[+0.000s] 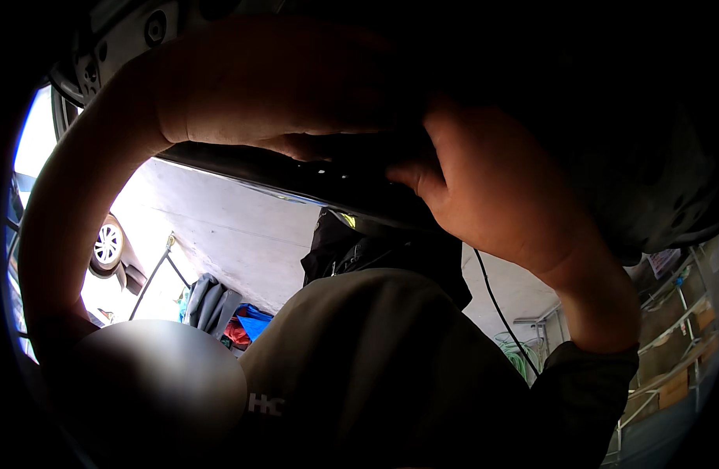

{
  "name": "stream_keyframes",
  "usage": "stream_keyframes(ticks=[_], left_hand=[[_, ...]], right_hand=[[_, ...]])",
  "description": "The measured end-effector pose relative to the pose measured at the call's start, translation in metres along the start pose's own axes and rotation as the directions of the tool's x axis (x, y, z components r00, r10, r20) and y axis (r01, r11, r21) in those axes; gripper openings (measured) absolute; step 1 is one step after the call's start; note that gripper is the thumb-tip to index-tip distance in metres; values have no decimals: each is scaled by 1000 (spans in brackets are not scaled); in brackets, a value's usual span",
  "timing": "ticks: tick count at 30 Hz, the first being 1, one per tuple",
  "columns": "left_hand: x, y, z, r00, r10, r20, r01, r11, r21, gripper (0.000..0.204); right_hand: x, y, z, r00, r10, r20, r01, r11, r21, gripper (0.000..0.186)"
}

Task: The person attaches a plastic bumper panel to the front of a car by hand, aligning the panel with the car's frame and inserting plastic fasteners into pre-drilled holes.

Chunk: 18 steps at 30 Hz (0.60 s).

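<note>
Both hands raised to a dark panel edge overhead, underside work in hand.

Nearest, the left hand [273,94] is laid over the dark panel edge [312,176], fingers curled on it; the right hand [492,187] is pressed to the same edge from the other side, thumb against it. How tightly either grip is closed cannot be told, the fingertips being lost in shadow. The step is judged to be positioning or steadying of the panel; a firm, even hold by both hands is called for next. Beyond, a grey sleeve [375,367], a black cable [496,301], a car wheel [107,245] and bundled cloth [218,309] are noted on the concrete floor [242,227].
</note>
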<state>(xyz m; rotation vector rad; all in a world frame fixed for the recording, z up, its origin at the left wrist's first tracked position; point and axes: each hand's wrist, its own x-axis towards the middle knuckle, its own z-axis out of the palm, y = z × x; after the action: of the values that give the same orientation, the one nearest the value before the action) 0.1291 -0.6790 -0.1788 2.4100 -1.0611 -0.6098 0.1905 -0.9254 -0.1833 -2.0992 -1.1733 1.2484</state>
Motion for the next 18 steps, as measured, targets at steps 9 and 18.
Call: stream_keyframes(ticks=[9, 18], left_hand=[[-71, 33, 46, 882, -230, -411, 301, 946, 118, 34], [-69, 64, 62, 792, -381, -478, 438, 899, 10, 86]], right_hand=[[21, -27, 8, 992, -46, -114, 69, 975, 211, 46], [12, -45, 7, 984, -121, -128, 88, 968, -236, 33]])
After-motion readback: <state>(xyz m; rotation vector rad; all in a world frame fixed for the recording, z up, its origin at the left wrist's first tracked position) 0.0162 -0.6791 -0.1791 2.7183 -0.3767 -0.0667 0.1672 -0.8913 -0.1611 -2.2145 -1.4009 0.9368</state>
